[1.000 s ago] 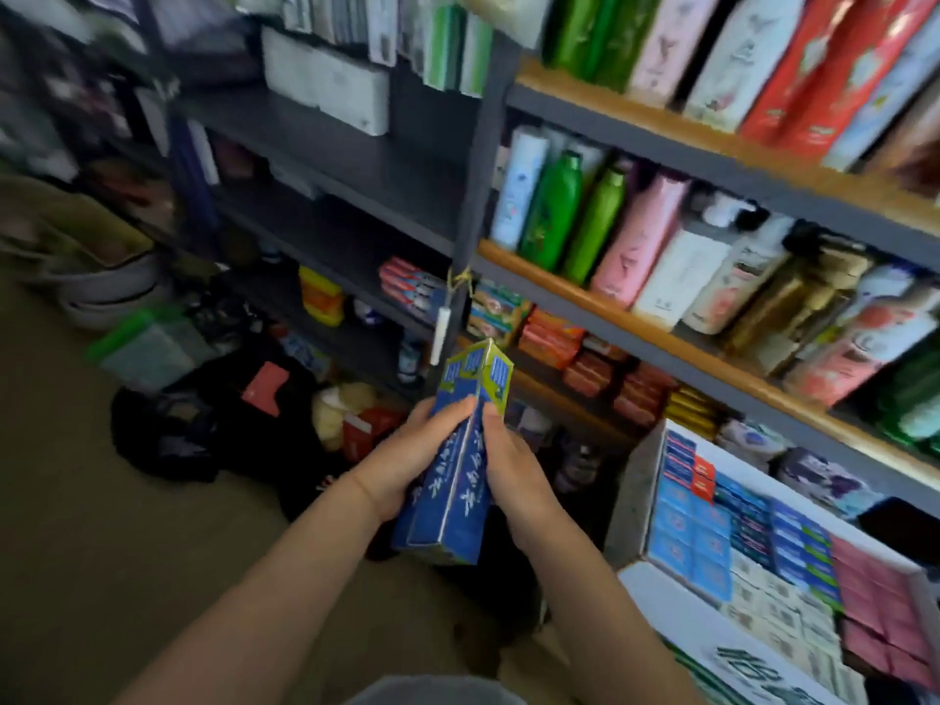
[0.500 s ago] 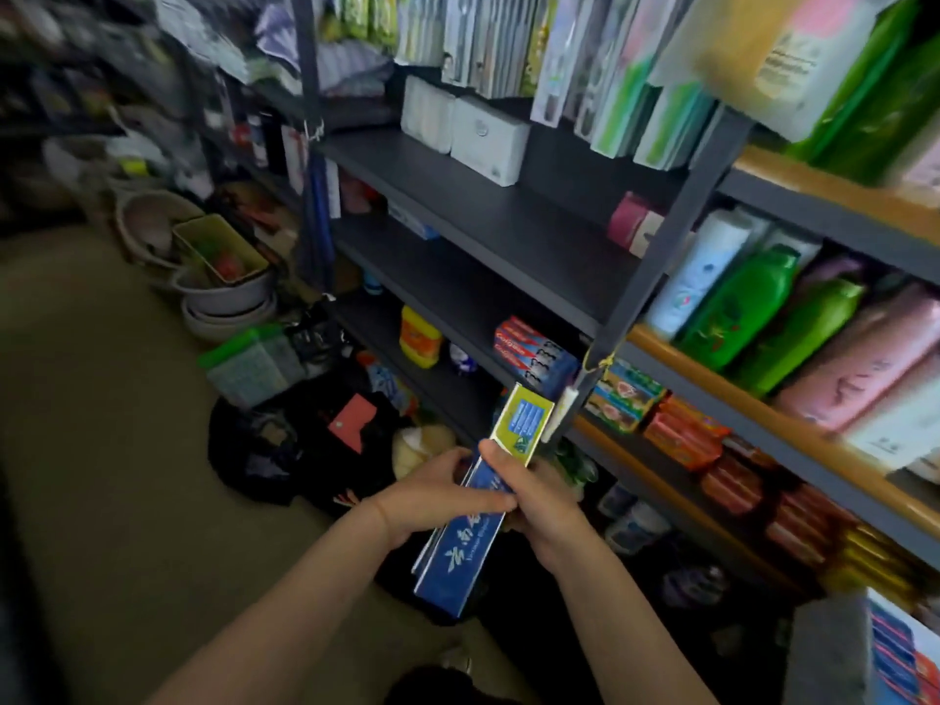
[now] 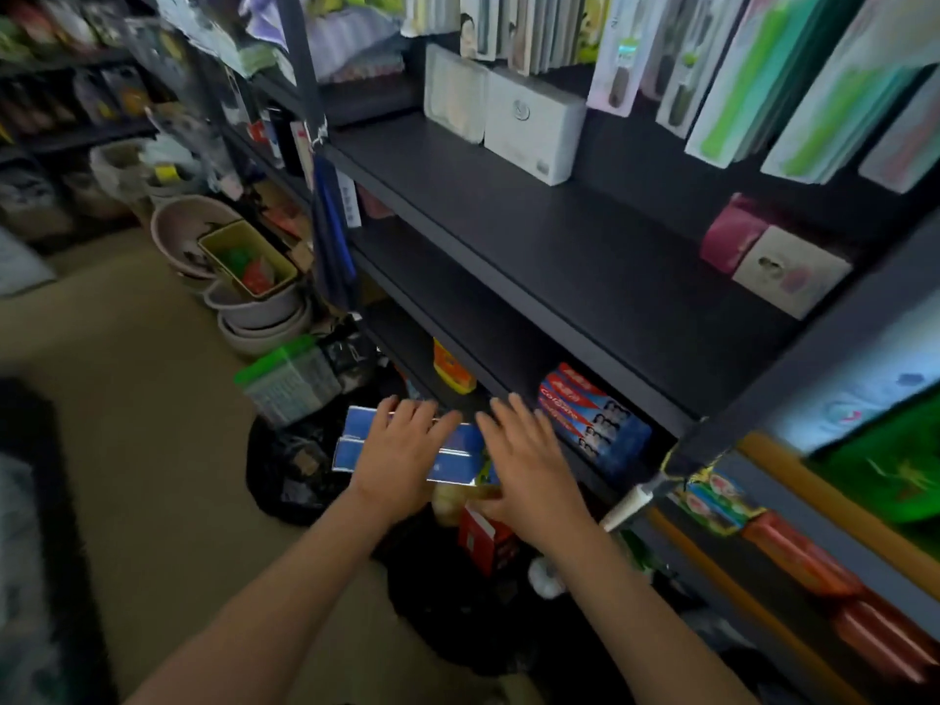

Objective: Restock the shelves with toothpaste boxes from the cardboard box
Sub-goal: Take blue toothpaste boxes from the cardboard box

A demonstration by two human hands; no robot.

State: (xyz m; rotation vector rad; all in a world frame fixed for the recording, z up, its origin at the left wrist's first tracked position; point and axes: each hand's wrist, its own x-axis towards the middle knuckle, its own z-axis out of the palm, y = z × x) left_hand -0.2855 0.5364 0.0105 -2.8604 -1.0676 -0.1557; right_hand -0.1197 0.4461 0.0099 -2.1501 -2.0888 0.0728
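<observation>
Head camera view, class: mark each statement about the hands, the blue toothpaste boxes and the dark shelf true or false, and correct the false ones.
1. Both hands rest on the long blue toothpaste boxes. True.
2. The left hand has its fingers spread flat. True.
3. Red and blue Colgate boxes lie left of the hands. False: they lie to the right hand's right, on the dark shelf.
4. The blue boxes stand upright. False: they lie level, lengthwise.
</observation>
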